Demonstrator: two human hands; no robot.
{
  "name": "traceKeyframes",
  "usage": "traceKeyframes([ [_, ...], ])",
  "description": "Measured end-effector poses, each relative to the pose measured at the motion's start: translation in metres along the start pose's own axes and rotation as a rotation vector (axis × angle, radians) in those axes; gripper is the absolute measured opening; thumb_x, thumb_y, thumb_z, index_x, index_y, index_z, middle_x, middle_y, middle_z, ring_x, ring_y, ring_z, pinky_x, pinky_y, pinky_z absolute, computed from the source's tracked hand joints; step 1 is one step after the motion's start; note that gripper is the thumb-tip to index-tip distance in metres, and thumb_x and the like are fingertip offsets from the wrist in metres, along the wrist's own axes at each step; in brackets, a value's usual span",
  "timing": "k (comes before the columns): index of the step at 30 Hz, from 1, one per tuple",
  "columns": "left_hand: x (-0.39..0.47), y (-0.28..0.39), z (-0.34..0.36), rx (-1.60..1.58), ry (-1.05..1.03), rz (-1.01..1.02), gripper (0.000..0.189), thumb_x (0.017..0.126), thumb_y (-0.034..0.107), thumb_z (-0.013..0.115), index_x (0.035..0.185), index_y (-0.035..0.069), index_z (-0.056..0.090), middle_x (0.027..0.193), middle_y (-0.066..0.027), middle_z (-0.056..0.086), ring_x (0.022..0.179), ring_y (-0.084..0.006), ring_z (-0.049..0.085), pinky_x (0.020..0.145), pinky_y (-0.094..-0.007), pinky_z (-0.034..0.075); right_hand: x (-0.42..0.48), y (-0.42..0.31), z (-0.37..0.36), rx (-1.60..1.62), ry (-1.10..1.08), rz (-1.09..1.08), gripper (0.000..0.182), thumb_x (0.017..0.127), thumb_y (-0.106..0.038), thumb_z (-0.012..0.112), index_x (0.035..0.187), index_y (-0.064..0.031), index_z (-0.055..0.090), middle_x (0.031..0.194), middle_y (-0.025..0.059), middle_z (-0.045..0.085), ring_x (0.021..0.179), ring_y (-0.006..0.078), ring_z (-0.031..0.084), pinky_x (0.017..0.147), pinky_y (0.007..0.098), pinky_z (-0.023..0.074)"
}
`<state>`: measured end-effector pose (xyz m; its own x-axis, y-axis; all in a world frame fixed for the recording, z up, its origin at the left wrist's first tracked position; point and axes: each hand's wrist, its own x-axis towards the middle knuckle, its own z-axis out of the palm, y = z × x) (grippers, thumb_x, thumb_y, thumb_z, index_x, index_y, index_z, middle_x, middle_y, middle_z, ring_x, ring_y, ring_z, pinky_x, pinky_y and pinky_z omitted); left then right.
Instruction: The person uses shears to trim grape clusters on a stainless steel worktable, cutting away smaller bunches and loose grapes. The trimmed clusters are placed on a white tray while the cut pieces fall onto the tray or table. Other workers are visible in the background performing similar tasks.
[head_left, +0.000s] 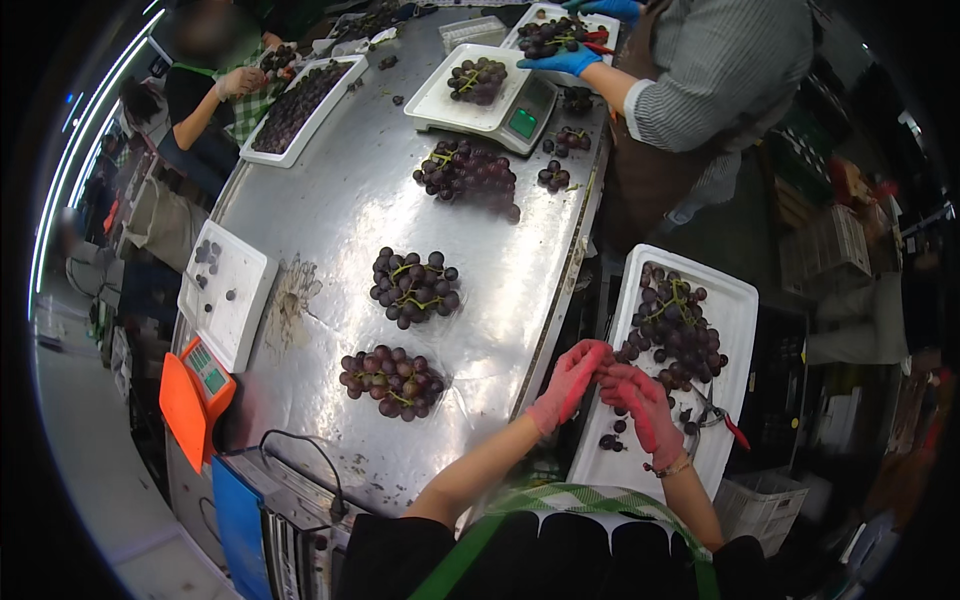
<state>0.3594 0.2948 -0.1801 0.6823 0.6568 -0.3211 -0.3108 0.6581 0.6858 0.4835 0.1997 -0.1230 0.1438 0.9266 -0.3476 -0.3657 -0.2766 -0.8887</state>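
My left hand (571, 384) and my right hand (643, 405), both in pink-red gloves, meet at the fingertips over the left edge of a white foam tray (731, 300). Whatever may be pinched between the fingers is hidden. Just beyond them lies a large bunch of dark grapes (686, 330) with green stems. Loose grapes (611, 442) rest in the tray below my right hand. Red-handled snips (716, 416) lie to the right, touching the tray's rim. On the metal table (487, 300) to the left are two separate grape bunches (415, 289) (394, 382).
A co-worker's blue-gloved hand (562, 60) is by a white scale (517, 120) bearing grapes. More grapes (472, 176) lie before it. Across the table, another person's hand (240, 82) is beside a full tray (300, 124). An orange scale (199, 397) and blue binder (240, 517) stand left.
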Motion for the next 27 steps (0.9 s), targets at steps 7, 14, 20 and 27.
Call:
traceKeyframes([
  [7,-0.01,-0.017,0.022,0.174,-0.128,-0.029,0.03,0.098,0.028,0.048,0.112,0.003,0.055,0.101,-0.0022,0.06,0.094,-0.0092,0.057,0.087,-0.0267,0.045,-0.023,0.004,-0.023,-0.021,0.087,-0.043,0.033,0.096,-0.025,0.051,0.117,0.0003,0.054,0.105,0.0109,0.065,0.091,0.0179,0.063,0.083,0.0306,0.0489],
  [14,-0.023,-0.023,0.045,0.18,-0.12,-0.076,0.023,0.095,0.023,0.053,0.107,0.004,0.058,0.092,0.002,0.058,0.084,-0.0069,0.054,0.076,-0.0233,0.045,-0.044,0.015,-0.056,-0.016,0.327,-0.169,0.021,0.095,-0.014,0.049,0.107,-0.0004,0.058,0.086,0.0047,0.061,0.08,0.0134,0.058,0.076,0.0271,0.0469],
  [20,-0.035,-0.024,0.043,0.255,-0.054,-0.096,0.025,0.096,0.021,0.052,0.11,0.001,0.056,0.09,-0.0045,0.061,0.084,-0.0129,0.059,0.082,-0.0298,0.049,-0.028,0.015,-0.109,-0.41,0.831,-0.401,0.016,0.09,-0.005,0.05,0.105,-0.004,0.057,0.094,0.0043,0.058,0.083,0.0149,0.055,0.076,0.0279,0.0448],
  [27,-0.037,-0.032,0.048,0.345,-0.121,-0.12,0.026,0.096,0.022,0.051,0.11,0.001,0.055,0.091,-0.0051,0.061,0.082,-0.0129,0.058,0.077,-0.0281,0.048,0.04,-0.032,-0.116,-1.038,0.781,-0.534,0.03,0.087,-0.025,0.055,0.111,-0.007,0.058,0.111,0.0129,0.059,0.099,0.0333,0.056,0.086,0.041,0.0442],
])
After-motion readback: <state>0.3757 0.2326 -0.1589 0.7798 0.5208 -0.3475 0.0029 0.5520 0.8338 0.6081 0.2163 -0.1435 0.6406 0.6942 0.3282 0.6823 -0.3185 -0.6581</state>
